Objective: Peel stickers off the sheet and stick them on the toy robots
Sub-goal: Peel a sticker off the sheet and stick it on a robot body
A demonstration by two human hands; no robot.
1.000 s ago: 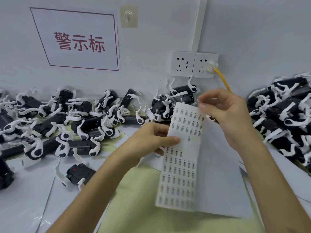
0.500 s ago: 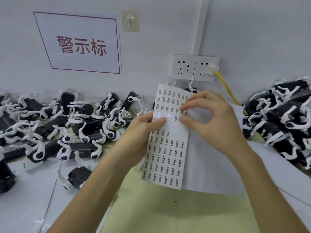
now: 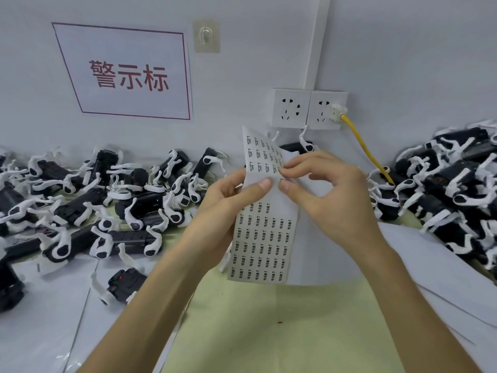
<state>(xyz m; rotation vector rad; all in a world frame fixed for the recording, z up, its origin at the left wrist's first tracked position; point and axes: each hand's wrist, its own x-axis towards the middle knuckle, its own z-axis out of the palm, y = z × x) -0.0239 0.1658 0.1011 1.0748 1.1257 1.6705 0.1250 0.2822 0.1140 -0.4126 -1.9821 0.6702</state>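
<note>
A white sticker sheet (image 3: 265, 238) with rows of small black-printed labels is held upright over the table's middle. My left hand (image 3: 228, 200) grips its left edge, thumb pressed on the front. My right hand (image 3: 330, 195) pinches at a small sticker near the sheet's right edge, thumb and forefinger meeting on the paper. Black toy robots with white limbs lie in a heap on the left (image 3: 113, 203) and in another heap on the right (image 3: 454, 189). One robot (image 3: 123, 285) lies apart at the front left.
White paper sheets (image 3: 430, 278) cover parts of the pale green tabletop (image 3: 269, 332). On the wall behind are a sign with red characters (image 3: 129, 74), two sockets (image 3: 309, 109) and a yellow cable (image 3: 363, 146) running down to the right heap.
The sheet has been lifted and drawn closer, its top curling back. My right hand came from above the sheet's top corner down onto its right edge and now pinches there.
</note>
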